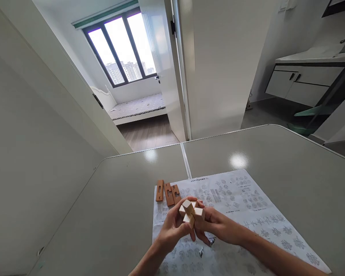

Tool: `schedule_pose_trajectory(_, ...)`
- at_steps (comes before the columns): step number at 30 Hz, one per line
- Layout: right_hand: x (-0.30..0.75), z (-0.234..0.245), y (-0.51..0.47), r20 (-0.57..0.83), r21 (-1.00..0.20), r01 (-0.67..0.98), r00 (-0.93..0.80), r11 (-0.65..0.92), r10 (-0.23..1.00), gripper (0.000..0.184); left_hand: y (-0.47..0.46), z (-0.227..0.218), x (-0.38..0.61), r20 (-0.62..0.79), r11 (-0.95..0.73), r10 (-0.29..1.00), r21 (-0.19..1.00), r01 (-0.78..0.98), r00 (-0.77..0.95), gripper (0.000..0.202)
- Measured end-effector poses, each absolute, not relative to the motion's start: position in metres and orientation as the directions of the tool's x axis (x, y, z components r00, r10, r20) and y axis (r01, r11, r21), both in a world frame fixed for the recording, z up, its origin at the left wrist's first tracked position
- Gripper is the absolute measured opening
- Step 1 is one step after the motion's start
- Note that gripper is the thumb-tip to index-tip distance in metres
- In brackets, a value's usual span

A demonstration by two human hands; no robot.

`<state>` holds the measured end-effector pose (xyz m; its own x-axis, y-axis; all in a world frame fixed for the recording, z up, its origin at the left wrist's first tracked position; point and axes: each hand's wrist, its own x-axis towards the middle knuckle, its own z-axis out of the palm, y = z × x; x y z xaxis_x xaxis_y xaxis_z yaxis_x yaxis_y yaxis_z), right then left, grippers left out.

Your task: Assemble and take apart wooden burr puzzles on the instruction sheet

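A pale wooden burr puzzle [188, 207] of interlocking square bars is held above a printed sheet. My left hand [175, 226] grips it from the left, with the thumb along its lower side. From the right, my right hand [214, 224] closes its fingers on the same puzzle. Parts of both hands' fingers are hidden behind the bars. The instruction sheet [227, 191], covered in small line drawings, lies under the hands. At its upper left corner are reddish-brown notched wooden pieces: one marked 2 [160, 190], beside two others [169, 194] lying close together.
The grey-green table [126, 214] has a pale seam [185, 161] running across it. Small dark-and-white scraps [201, 252] lie on the sheet near my hands. Past the table's far edge are an open door [163, 57], a bed [140, 105], and a sink cabinet [304, 82].
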<state>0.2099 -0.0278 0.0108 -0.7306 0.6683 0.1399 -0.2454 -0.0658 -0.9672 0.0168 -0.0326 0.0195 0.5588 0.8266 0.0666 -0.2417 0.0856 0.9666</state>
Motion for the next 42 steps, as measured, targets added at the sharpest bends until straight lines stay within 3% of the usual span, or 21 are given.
schedule_pose_trajectory(10,0.193,-0.005,-0.043,0.088,-0.841,-0.371,-0.812,-0.393,0.577,0.051,-0.039,0.030,0.024,0.025,0.284,0.777,0.878,-0.386,0.629,0.080)
schedule_pose_trajectory(14,0.187,-0.024,-0.050,0.158,-0.738,-0.373,-0.905,-0.562,0.394,0.058,-0.042,0.037,0.026,0.019,0.340,0.724,0.859,-0.382,0.689,0.079)
schedule_pose_trajectory(16,0.188,-0.025,-0.049,0.182,-0.700,-0.429,-0.880,-0.571,0.439,0.058,-0.041,0.035,0.025,0.002,0.371,0.725,0.842,-0.392,0.689,0.080)
schedule_pose_trajectory(18,0.192,-0.017,-0.044,0.156,-0.739,-0.456,-0.832,-0.495,0.533,0.048,-0.038,0.032,0.023,-0.025,0.380,0.757,0.829,-0.409,0.652,0.082)
schedule_pose_trajectory(20,0.198,-0.005,-0.038,0.165,-0.851,-0.439,-0.746,-0.290,0.645,0.038,-0.036,0.028,0.021,-0.026,0.350,0.786,0.843,-0.410,0.617,0.088)
schedule_pose_trajectory(23,0.203,0.010,-0.031,0.145,-0.934,-0.335,-0.673,-0.125,0.726,0.040,-0.033,0.021,0.021,0.001,0.241,0.841,0.895,-0.376,0.541,0.089)
schedule_pose_trajectory(26,0.203,0.011,-0.030,0.147,-0.952,-0.299,-0.624,-0.061,0.768,0.046,-0.033,0.015,0.022,-0.029,0.189,0.896,0.928,-0.321,0.444,0.073)
schedule_pose_trajectory(32,0.197,-0.009,-0.037,0.043,-0.819,-0.453,-0.662,-0.353,0.749,0.037,-0.035,0.008,0.019,-0.007,0.157,0.904,0.935,-0.317,0.428,0.066)
schedule_pose_trajectory(36,0.196,-0.023,-0.039,0.092,-0.660,-0.546,-0.740,-0.516,0.667,0.033,-0.036,0.011,0.020,0.039,0.156,0.883,0.915,-0.371,0.467,0.067)
schedule_pose_trajectory(42,0.194,-0.023,-0.042,0.199,-0.523,-0.531,-0.837,-0.666,0.510,0.031,-0.036,0.025,0.026,0.048,0.286,0.806,0.841,-0.459,0.591,0.065)
